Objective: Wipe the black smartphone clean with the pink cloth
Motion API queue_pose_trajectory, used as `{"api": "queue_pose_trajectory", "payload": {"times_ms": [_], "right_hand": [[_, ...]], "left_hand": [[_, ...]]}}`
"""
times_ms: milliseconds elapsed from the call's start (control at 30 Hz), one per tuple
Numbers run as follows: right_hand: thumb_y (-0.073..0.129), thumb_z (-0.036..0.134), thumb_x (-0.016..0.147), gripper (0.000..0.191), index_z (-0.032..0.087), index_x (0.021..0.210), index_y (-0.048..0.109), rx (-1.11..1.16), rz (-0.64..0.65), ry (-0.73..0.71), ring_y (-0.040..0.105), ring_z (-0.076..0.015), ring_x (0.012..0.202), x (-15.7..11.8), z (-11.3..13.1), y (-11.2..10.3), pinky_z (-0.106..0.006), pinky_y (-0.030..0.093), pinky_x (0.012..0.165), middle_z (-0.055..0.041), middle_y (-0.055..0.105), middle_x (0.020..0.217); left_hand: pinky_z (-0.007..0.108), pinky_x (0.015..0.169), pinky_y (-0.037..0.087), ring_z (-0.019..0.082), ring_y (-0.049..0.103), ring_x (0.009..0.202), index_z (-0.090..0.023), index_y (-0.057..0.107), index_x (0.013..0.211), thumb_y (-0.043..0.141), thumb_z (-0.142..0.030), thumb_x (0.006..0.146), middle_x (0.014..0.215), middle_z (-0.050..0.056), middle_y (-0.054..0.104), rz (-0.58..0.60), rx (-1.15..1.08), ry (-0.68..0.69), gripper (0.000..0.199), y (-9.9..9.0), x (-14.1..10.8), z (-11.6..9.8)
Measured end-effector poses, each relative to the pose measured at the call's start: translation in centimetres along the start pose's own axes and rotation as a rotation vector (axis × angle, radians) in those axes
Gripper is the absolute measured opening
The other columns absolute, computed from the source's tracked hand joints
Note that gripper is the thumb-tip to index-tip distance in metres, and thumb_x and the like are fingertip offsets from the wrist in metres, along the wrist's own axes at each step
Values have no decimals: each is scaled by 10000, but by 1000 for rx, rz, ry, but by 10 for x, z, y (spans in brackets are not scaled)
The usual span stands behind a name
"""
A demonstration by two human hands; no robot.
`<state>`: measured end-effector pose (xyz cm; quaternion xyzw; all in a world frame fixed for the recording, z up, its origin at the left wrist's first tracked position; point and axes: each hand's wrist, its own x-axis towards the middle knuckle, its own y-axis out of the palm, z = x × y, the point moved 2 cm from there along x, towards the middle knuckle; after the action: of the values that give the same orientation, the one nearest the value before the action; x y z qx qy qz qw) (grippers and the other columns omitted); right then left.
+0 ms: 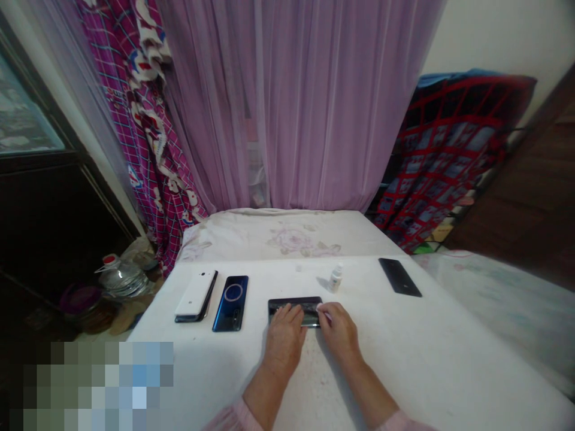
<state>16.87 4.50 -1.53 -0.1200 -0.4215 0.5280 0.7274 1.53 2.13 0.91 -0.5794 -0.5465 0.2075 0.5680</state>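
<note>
A dark phone (309, 304) lies sideways on the white-covered table in front of me. My left hand (286, 335) rests on its left part, with the fingers laid across the surface. Over the right end of the phone, my right hand (338, 329) is closed in a pinch on something small and white at the fingertips, too small to make out. Just behind that hand stands a small white bottle (335, 279). Left of the phone lies a blue phone (230, 304) with a ring on its back.
A white phone (196, 294) lies on a dark one at the table's left. A black phone or panel (399, 277) lies at the right. Curtains (323, 108) hang behind the table (215, 383). A clear jug (123, 276) is on the left, beyond the table.
</note>
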Motion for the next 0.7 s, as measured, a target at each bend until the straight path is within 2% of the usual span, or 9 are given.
{"api": "queue_pose_trajectory", "payload": {"times_ms": [267, 700], "right_hand": [[470, 210, 825, 164, 212, 784, 629, 2, -13, -8, 616, -189, 803, -8, 2, -5, -286, 476, 745, -55, 660, 835], [449, 184, 819, 197, 183, 741, 631, -133, -7, 36, 591, -201, 784, 35, -3, 24, -300, 446, 744, -67, 638, 788]], "left_hand": [[483, 999, 470, 296, 599, 1144, -176, 650, 1136, 637, -104, 830, 1221, 75, 660, -1, 11, 5, 314, -2, 0, -1], [495, 1012, 460, 293, 585, 1167, -186, 638, 1165, 620, -125, 845, 1236, 71, 652, 12, 1, 2, 326, 2, 0, 2]]}}
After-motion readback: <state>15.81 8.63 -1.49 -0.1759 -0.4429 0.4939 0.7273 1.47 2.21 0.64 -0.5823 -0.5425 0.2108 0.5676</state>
